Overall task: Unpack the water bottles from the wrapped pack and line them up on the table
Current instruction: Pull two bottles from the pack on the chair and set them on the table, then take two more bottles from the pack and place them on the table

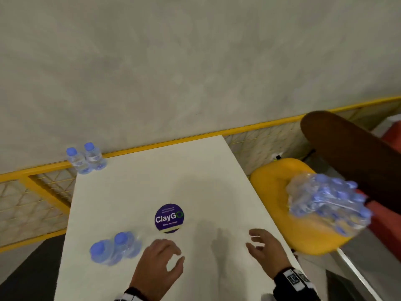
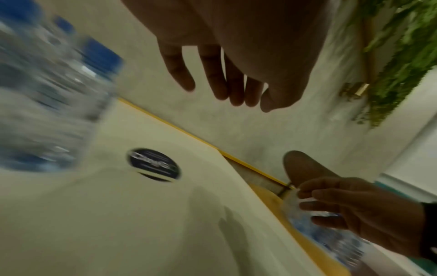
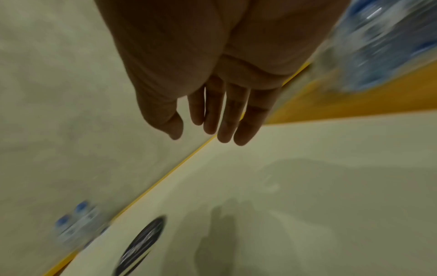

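Head view: clear-wrapped pack (image 1: 327,203), blue caps, on yellow chair (image 1: 280,192); both hands spread, empty.

Soft, even overhead light leaves faint grey hand shadows at lower centre of the white rectangular surface (image 1: 134,183) in the head view, where the clear plastic-wrapped pack of blue-capped bottles (image 1: 327,203) at right smears with motion blur, while both wrist views are dimmer, streaked and bent at the edges.

Four loose bottles (image 1: 86,158) — one wrapped pack (image 1: 327,205); two hands (image 1: 160,263).
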Tool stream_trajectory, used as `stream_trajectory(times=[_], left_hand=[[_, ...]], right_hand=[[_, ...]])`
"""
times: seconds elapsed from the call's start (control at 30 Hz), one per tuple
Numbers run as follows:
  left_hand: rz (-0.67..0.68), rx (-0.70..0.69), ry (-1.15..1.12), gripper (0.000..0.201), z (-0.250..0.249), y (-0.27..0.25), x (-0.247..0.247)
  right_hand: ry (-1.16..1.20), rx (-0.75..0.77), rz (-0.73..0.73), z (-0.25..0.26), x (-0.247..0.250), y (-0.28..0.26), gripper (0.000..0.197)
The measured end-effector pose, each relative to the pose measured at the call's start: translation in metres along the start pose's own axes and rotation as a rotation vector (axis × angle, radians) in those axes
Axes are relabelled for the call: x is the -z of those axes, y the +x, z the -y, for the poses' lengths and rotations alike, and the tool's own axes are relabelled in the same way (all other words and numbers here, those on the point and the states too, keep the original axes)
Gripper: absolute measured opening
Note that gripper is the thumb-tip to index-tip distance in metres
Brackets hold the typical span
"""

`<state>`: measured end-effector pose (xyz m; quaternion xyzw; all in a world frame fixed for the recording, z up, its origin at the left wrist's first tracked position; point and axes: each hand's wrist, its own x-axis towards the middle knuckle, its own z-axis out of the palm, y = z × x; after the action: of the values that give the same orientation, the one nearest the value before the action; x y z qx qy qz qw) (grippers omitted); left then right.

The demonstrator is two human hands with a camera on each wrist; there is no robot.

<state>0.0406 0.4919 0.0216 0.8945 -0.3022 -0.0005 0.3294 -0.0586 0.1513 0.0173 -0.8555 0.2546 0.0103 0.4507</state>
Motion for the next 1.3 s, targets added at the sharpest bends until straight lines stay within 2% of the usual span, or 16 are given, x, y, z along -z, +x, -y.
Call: stream_trajectory(times=[0.07,0.17,0.27,0.37,0.5,0.6,0.67,0.8,0.93,1.07,1.17,1.3], left_hand=[[0.188,0.033,-0.076,0.013,-0.043,0.029,-0.033],[0.438,-0.03,-0.17,0.02,-0.114,0.077,-0.087],[0.638,-0.069,-0.223,0.035,-0.181,0.124,-0.147],[0.727,-0.058,-0.25,0.055,-0.236,0.162,-0.208],[0.709,-0.05,-0.338,0.061,-0.289,0.2,-0.272],[0.649,-0.044,-0.31,0.074,-0.309,0.218,-0.309],[0.607,0.02,-0.254,0.087,-0.314,0.227,-0.329],[0.476,0.128,-0.217,0.098,-0.323,0.229,-0.356],[0.478,0.264,-0.204,0.104,-0.329,0.229,-0.372],[0.404,0.452,-0.269,0.074,-0.329,0.249,-0.386],[0.393,0.6,-0.412,0.066,-0.323,0.26,-0.398],[0.414,0.59,-0.324,0.036,-0.309,0.269,-0.406]], right_hand=[[0.021,-0.115,-0.158,-0.04,0.052,0.0,0.033],[0.094,-0.31,-0.38,-0.102,0.126,0.003,0.038],[0.199,-0.415,-0.465,-0.151,0.188,0.014,0.051],[0.18,-0.453,-0.481,-0.195,0.229,0.036,0.063],[0.051,-0.473,-0.481,-0.228,0.251,0.061,0.071],[0.043,-0.45,-0.473,-0.226,0.254,0.066,0.075],[0.081,-0.444,-0.451,-0.23,0.254,0.07,0.078],[0.157,-0.485,-0.458,-0.233,0.253,0.082,0.083],[0.168,-0.579,-0.467,-0.239,0.257,0.097,0.09],[0.151,-0.606,-0.426,-0.246,0.259,0.105,0.087],[0.114,-0.618,-0.396,-0.252,0.264,0.108,0.081],[0.039,-0.577,-0.363,-0.257,0.268,0.107,0.079]])
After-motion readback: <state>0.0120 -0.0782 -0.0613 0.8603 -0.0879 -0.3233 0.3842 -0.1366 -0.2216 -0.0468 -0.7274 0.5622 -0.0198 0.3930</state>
